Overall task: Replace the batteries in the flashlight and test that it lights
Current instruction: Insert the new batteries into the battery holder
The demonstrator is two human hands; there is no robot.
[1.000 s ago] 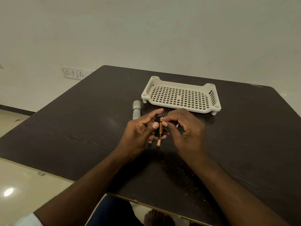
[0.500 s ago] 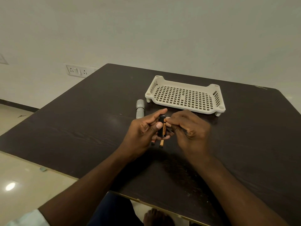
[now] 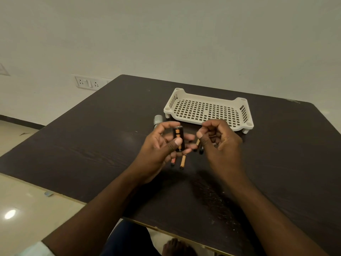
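Note:
My left hand holds a black battery holder upright over the table, thumb on its front; a copper-and-black battery shows in its slot. My right hand hovers just right of it with fingers curled, and a battery pokes out below its thumb; whether it is gripped is unclear. A black piece lies under that hand. Two loose batteries lie on the table below my left hand. The grey flashlight body lies behind my left hand, mostly hidden.
A cream perforated plastic tray stands on the dark wooden table, just beyond my hands. The near table edge runs under my forearms. A wall socket sits on the wall at left.
My right hand has pulled away to the right from the battery holder. The left hand has kept its hold and turned the holder's slot toward me.

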